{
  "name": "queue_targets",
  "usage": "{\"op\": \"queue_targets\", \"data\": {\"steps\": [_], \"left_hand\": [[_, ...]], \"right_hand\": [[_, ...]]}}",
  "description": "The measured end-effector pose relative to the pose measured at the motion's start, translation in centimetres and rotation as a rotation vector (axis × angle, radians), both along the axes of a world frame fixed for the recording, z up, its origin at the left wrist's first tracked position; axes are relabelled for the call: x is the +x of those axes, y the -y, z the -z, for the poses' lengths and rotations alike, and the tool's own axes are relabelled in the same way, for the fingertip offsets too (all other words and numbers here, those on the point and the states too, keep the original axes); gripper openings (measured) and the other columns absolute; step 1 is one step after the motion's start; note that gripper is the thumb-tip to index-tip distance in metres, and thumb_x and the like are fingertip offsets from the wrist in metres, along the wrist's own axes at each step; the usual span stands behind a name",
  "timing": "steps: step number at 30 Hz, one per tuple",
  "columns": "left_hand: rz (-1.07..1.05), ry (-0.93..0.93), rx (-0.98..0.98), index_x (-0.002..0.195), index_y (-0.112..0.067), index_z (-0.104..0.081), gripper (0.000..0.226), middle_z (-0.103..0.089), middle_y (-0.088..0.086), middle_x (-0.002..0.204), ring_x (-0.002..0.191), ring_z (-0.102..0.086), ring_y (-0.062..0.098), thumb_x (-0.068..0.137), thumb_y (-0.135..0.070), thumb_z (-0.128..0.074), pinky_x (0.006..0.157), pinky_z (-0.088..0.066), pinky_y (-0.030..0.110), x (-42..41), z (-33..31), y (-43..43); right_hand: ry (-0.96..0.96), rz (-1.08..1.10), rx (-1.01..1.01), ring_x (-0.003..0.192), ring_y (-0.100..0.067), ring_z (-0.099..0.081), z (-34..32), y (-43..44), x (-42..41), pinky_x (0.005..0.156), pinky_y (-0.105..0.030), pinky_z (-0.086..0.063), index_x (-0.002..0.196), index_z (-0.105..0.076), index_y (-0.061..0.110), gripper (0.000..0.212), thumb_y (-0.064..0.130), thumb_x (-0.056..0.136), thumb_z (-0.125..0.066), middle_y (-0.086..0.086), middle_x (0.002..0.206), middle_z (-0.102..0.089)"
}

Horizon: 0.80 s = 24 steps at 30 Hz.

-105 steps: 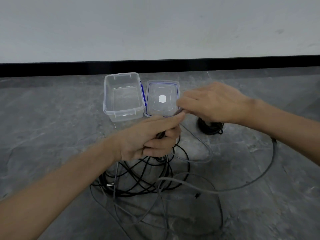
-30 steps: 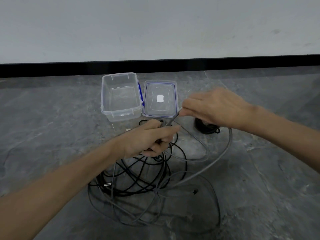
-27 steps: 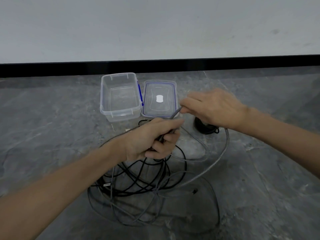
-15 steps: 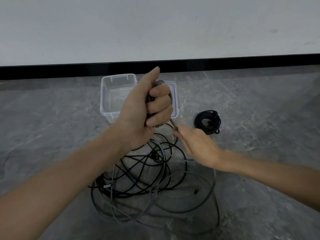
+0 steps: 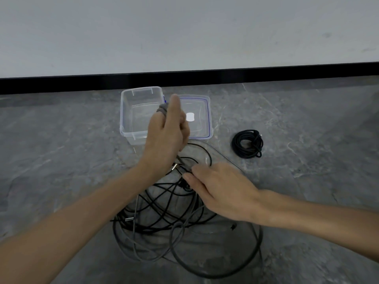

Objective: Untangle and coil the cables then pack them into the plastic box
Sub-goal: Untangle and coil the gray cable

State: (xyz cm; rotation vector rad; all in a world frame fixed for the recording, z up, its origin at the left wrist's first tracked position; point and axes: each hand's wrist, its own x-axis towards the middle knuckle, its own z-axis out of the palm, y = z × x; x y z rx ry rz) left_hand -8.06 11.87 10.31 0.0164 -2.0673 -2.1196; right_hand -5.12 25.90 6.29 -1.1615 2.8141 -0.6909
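Fingers (image 5: 183,128) of the left hand (image 5: 164,138) clench grey cable (image 5: 162,108) loops, the right hand (image 5: 221,191) grasp unclear; yanking could cinch the black tangle (image 5: 164,206).

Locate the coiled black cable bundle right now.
Head view, right of centre: the coiled black cable bundle lies on the grey floor, right of the clear blue-sealed lid, beyond the right hand.

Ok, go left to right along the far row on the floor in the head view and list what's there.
plastic box → lid → coiled black cable. The left hand overlaps both box and lid, so it is left out of the order.
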Motion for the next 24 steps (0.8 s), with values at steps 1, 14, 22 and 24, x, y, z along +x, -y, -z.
{"op": "queue_targets", "data": {"steps": [1,14,22,24], "left_hand": [[0.016,-0.046,-0.077,0.060,-0.016,-0.023,0.049,-0.022,-0.001,0.049,0.042,-0.021,0.010,0.106,-0.029,-0.032,0.042,-0.020,0.022,0.0,0.1,-0.1],[0.477,0.123,-0.447,0.053,-0.005,-0.045,0.069,-0.047,-0.005,0.046,0.049,-0.046,0.013,0.097,-0.056,-0.030,0.062,-0.039,0.028,0.7,2.5,0.3],[0.660,0.165,-0.515,0.069,0.012,-0.044,0.094,-0.042,0.028,0.056,0.055,-0.043,0.033,0.089,-0.074,-0.010,0.065,-0.042,0.017,1.3,0.9,0.7],[0.672,0.164,-0.545,0.066,0.010,-0.043,0.091,-0.041,0.025,0.054,0.052,-0.041,0.032,0.091,-0.070,-0.009,0.064,-0.040,0.012,1.3,0.7,1.3]], "right_hand": [[-0.018,-0.010,0.009,0.040,-0.012,-0.024,-0.5,0.2,0.0,0.043,-0.034,-0.032,0.074,-0.033,0.019,0.040,0.047,0.097,-0.018,0.010,0.050,-0.027],[-0.513,-0.517,0.183,0.038,-0.017,-0.027,-4.2,-1.8,-3.7,0.035,-0.026,-0.025,0.070,-0.052,0.009,0.036,0.029,0.098,-0.042,-0.003,0.048,-0.046],[-0.556,-0.633,0.223,0.042,-0.025,-0.048,-5.1,-2.7,-5.2,0.033,-0.035,-0.042,0.081,-0.058,0.002,0.029,0.023,0.098,-0.050,-0.010,0.060,-0.055],[-0.476,-0.592,0.213,0.041,-0.027,-0.050,-5.2,-2.9,-5.3,0.036,-0.034,-0.043,0.084,-0.061,0.001,0.037,0.028,0.100,-0.042,-0.009,0.061,-0.057]]}}
